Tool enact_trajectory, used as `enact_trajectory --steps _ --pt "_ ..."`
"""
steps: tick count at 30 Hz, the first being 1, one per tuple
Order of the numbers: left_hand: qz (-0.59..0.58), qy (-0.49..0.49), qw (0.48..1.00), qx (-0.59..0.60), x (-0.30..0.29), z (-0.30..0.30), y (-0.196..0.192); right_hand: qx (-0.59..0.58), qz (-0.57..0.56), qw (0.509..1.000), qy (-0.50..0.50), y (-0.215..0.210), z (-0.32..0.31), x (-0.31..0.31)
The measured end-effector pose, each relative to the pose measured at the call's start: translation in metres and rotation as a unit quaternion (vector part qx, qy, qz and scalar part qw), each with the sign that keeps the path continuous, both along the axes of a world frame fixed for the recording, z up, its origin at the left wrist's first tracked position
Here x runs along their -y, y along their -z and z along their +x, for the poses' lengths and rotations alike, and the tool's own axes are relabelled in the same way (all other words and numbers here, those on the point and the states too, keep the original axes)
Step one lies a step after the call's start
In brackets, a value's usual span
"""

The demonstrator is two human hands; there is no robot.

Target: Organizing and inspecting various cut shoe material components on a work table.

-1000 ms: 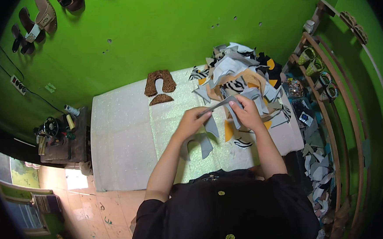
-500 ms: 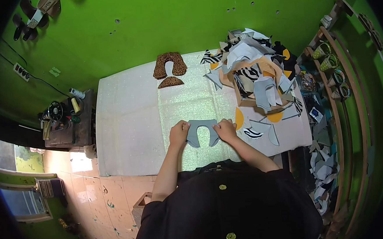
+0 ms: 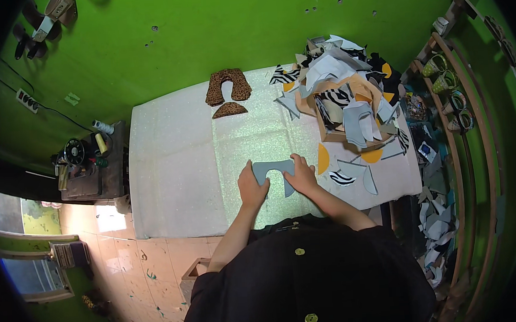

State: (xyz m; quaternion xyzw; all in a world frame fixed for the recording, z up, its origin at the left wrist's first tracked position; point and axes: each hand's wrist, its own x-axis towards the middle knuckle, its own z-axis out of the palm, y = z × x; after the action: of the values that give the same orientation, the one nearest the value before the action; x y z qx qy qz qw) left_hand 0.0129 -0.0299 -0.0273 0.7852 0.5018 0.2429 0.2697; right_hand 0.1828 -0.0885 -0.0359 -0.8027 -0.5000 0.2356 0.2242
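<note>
A grey, horseshoe-shaped cut piece (image 3: 273,165), like a shoe upper, lies at the near middle of the white table (image 3: 176,183). My left hand (image 3: 251,186) grips its left side, with the thumb on top over the inner edge. On the opposite side my right hand (image 3: 303,177) holds it the same way, fingers at the outer edge. Part of both arms of the piece is hidden under my hands. Farther back lie a leopard-print horseshoe-shaped piece (image 3: 241,91) and a leopard-print half-moon piece (image 3: 230,110).
At the right, a cardboard box (image 3: 331,136) overflows with scraps (image 3: 329,71). Yellow half-moon (image 3: 323,158) and zebra-print (image 3: 342,178) offcuts lie beside my right hand. A sewing machine (image 3: 75,151) stands left of the table; a wooden rack (image 3: 470,177) with shoes lines the right wall.
Both hands have shifted from pinching the grey piece's upper corners to gripping its sides, thumbs now over its inner edges. The left hand covers more of it.
</note>
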Motion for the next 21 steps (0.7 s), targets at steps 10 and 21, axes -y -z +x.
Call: enact_trajectory --steps 10,21 --pt "0.018 -0.033 0.999 -0.009 0.013 0.001 0.019 0.028 0.002 0.999 -0.027 -0.004 -0.013 0.011" --pt "-0.037 -0.1 0.994 -0.014 0.021 0.009 0.022 0.053 0.028 0.998 -0.013 0.008 -0.018 0.007"
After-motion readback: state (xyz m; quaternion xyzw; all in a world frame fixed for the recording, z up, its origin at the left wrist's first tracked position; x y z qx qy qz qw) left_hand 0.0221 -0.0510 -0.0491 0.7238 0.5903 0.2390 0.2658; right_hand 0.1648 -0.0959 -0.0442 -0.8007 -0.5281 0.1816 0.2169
